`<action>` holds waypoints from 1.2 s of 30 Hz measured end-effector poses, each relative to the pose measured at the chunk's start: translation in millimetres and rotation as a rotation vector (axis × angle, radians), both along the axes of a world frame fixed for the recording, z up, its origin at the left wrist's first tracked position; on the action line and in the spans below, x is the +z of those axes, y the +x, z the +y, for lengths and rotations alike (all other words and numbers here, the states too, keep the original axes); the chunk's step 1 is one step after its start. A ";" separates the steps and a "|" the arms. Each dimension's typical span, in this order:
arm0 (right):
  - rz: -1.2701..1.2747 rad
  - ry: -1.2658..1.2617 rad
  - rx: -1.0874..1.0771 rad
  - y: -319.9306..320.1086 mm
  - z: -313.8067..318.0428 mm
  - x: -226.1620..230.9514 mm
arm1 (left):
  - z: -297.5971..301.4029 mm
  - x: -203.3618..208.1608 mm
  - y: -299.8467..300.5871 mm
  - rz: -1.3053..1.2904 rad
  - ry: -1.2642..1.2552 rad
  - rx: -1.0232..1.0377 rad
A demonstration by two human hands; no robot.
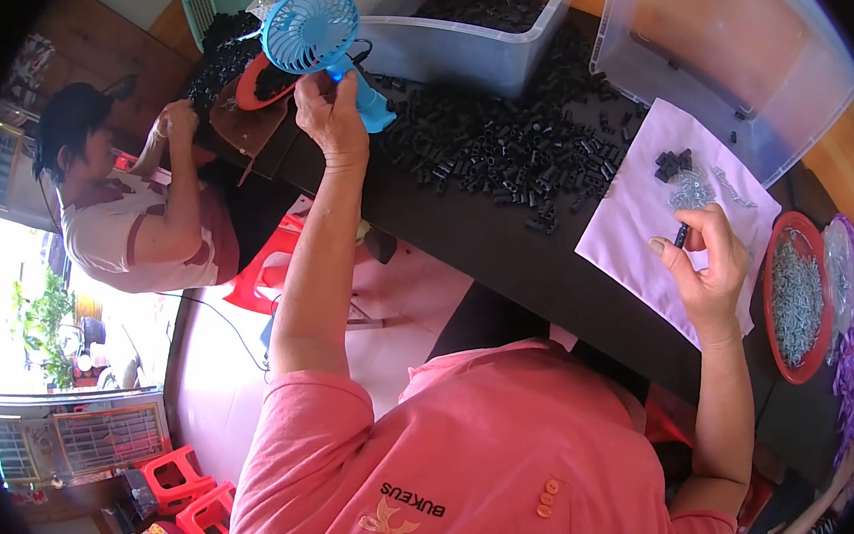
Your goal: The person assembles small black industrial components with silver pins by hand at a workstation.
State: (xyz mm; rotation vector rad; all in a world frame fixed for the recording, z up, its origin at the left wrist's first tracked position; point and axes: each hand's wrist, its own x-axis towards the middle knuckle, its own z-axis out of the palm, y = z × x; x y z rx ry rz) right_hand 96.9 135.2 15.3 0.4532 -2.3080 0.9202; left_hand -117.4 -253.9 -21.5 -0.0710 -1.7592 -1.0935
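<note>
My left hand (pixel 333 119) reaches forward, its fingers closed at the neck of a small blue fan (pixel 311 29), whose base is beside the hand at the table's edge. Over a pink cloth (pixel 643 199), my right hand (pixel 710 264) pinches a small black tubular piece (pixel 681 234) between thumb and fingers. Just beyond that hand, a pile of small silvery metal parts (pixel 692 191) and a few black pieces (pixel 672 166) lie on the cloth. A large heap of black tubular pieces (pixel 496 152) spreads over the dark table between my hands.
A translucent bin (pixel 444 53) of black pieces stands at the back, another translucent bin (pixel 733 70) at the back right. A red bowl (pixel 821 328) of metal screws or pins sits right of the cloth. At left, another person (pixel 142 194) works beside a red dish (pixel 251 82).
</note>
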 end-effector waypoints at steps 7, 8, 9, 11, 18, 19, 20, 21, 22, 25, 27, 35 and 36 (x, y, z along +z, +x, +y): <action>-0.003 -0.014 0.003 0.5 -0.8 0.6 | -3.0 2.1 -1.6 -0.026 -0.061 0.047; -0.003 -0.014 0.006 0.6 -0.6 1.0 | -2.9 2.8 -1.1 -0.027 -0.061 0.051; -0.010 -0.009 0.000 1.1 -0.1 1.2 | -1.7 3.3 -0.5 -0.014 -0.076 0.058; -0.016 -0.004 -0.005 1.1 -0.3 1.3 | -3.0 1.5 -1.2 -0.001 -0.091 0.066; -0.012 0.000 -0.002 0.9 -1.1 1.7 | -4.9 -5.2 -3.8 0.052 -0.009 -0.043; -0.019 0.000 -0.007 1.0 -1.2 1.8 | -5.2 -5.4 -4.0 0.059 -0.019 -0.031; -0.019 0.000 -0.007 1.0 -1.2 1.8 | -4.9 -5.2 -3.9 0.059 -0.018 -0.031; -0.014 0.001 -0.007 0.8 -1.4 1.7 | -4.8 -5.1 -3.5 0.052 -0.020 -0.030; -0.010 0.001 -0.007 0.7 -1.4 1.7 | -4.8 -5.0 -3.1 0.045 -0.023 -0.029; -0.009 0.009 -0.012 0.7 -0.8 2.4 | -2.4 -2.5 -0.4 0.056 -0.023 -0.029; -0.009 0.007 -0.012 0.8 -0.8 2.9 | -5.1 -3.0 -1.5 0.067 -0.048 -0.010; -0.010 0.004 -0.002 0.5 -0.9 2.7 | -5.2 -3.4 -2.2 0.075 -0.073 0.012; -0.005 -0.001 0.000 0.3 -0.9 2.1 | -4.7 -3.1 -1.1 0.054 -0.122 0.051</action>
